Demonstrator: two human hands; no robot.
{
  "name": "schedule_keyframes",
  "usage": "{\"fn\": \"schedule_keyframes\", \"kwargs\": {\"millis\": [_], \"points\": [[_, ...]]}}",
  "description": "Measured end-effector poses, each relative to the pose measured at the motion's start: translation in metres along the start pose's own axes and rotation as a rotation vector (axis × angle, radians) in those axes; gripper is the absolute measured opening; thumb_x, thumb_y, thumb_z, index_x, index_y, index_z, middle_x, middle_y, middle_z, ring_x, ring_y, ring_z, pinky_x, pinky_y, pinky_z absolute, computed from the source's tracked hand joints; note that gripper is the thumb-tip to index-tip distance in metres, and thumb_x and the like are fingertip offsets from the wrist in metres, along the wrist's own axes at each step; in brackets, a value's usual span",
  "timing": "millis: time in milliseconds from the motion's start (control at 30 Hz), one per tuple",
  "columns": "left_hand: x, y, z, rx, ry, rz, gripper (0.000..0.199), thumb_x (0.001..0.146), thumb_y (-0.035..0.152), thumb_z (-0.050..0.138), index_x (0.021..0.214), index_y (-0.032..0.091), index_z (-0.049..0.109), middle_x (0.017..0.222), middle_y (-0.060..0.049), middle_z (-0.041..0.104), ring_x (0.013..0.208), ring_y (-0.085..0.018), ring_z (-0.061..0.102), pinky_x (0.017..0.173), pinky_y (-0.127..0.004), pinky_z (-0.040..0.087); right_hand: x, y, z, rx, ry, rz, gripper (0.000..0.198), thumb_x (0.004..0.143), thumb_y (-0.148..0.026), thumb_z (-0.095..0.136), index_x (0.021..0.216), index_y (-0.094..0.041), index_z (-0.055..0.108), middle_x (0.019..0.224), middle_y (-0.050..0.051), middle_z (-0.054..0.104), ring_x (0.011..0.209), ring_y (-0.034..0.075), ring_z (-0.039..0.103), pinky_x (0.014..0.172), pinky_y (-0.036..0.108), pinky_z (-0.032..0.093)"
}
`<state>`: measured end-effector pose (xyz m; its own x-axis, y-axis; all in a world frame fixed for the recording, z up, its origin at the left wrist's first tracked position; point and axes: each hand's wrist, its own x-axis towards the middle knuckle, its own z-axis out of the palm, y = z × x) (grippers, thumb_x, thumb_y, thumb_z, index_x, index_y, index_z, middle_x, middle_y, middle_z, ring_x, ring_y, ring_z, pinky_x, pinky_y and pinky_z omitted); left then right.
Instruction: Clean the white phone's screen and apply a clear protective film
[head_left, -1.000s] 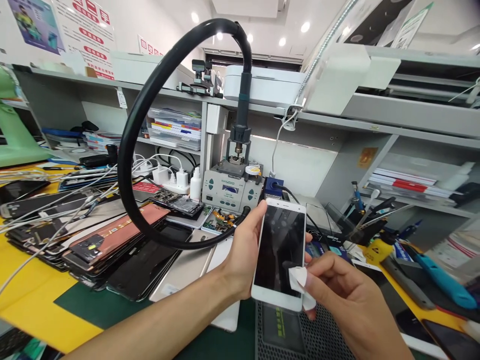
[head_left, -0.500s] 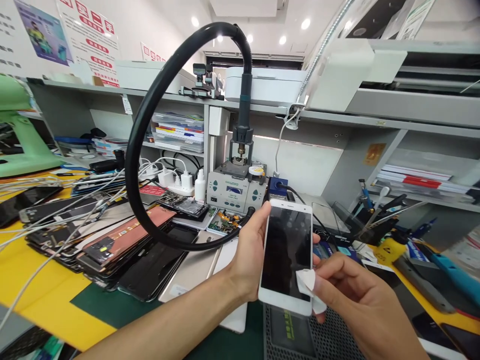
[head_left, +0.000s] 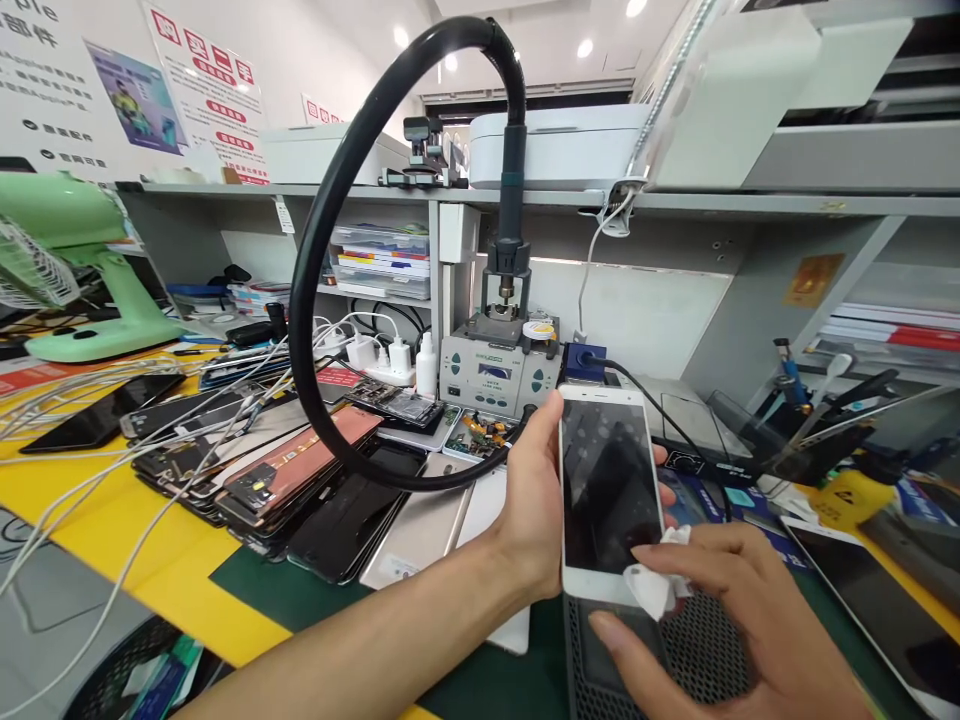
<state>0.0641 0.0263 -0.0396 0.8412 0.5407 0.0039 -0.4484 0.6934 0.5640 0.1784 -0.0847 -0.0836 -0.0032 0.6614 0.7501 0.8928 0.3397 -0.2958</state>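
A white smartphone (head_left: 609,490) with a dark screen is held up, tilted toward me, over the bench. My left hand (head_left: 534,490) wraps round its left edge, with fingertips showing past the right edge. Smudges and light spots mark the glass. At the phone's lower right corner is my right hand (head_left: 739,610), with a crumpled white tissue (head_left: 658,582) caught among its fingers. The index fingertip rests on or just over the screen's lower right; the thumb is spread away below. Part of the tissue hides the phone's corner.
Stacked phone parts (head_left: 292,480) and loose white cables (head_left: 187,470) cover the left. A hot-air station (head_left: 487,370) with a looping black hose (head_left: 304,270) stands behind. A black perforated mat (head_left: 705,650) lies below the phone; another white-framed phone (head_left: 870,600) lies right.
My view has turned left, so the scene shifts right. The right thumb has come off the tissue and dropped below the phone, while the index finger has moved onto the screen's lower edge.
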Motion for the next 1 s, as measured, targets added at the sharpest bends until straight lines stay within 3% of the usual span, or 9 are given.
{"fn": "schedule_keyframes", "kwargs": {"millis": [400,1000], "points": [[-0.0007,-0.0023,0.0064,-0.036,0.093,0.028,0.08,0.09,0.07,0.022,0.086,0.007,0.07,0.067,-0.01,0.062,0.056,-0.018,0.056,0.063,-0.029,0.045,-0.0024,-0.0059,0.0084,-0.101,0.09,-0.04,0.034,0.081,-0.036,0.069,0.107,-0.018,0.056,0.098,0.01,0.047,0.086,0.026,0.055,0.067,0.037,0.049],[0.0012,-0.0059,0.0017,0.005,0.081,0.036,0.085,0.089,0.073,0.023,0.086,0.003,0.071,0.069,-0.014,0.062,0.061,-0.02,0.058,0.063,-0.029,0.044,-0.0015,-0.0047,0.0106,-0.063,0.04,-0.024,0.035,0.081,-0.034,0.069,0.109,-0.018,0.054,0.097,0.01,0.045,0.083,0.023,0.054,0.06,0.032,0.053]]}}
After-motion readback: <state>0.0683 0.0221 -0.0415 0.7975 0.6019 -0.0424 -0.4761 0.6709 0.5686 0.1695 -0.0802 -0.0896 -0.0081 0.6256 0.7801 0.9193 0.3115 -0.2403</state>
